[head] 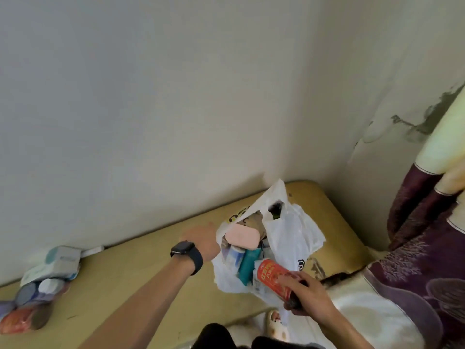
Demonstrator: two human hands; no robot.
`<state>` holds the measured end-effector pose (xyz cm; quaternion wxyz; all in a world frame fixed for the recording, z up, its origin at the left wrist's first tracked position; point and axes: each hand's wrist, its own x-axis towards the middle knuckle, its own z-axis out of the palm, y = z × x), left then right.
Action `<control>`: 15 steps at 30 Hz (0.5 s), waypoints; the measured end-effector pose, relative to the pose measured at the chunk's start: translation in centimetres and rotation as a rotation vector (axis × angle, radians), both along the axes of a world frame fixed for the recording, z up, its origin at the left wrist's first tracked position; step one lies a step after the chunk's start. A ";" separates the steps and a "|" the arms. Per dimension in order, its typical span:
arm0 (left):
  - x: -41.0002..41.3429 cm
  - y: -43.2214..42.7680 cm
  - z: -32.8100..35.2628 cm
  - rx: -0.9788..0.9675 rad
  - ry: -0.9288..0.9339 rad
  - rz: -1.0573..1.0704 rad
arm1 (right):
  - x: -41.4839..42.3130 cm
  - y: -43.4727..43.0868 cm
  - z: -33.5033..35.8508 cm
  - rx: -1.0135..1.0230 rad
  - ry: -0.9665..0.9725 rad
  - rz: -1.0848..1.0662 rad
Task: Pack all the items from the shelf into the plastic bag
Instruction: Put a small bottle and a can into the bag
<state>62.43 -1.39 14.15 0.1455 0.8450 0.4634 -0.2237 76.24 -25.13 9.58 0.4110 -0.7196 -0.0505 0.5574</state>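
Gripping a glossy red cylindrical bottle [275, 279], right hand [310, 295] at crinkly white plastic bag [294, 238]; left hand [201, 238], fingers hidden.

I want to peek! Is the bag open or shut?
Open. The left hand holds the bag; a pink case shows inside; the right hand holds a red bottle at its mouth.
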 end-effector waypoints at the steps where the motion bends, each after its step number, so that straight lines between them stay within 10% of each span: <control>1: -0.3 0.4 0.4 -0.045 -0.062 0.062 | -0.1 0.8 -0.7 -0.012 -0.009 0.042; 15: -2.4 -0.3 0.2 -0.379 -0.741 0.613 | -0.5 14.7 -1.3 0.131 -0.338 0.533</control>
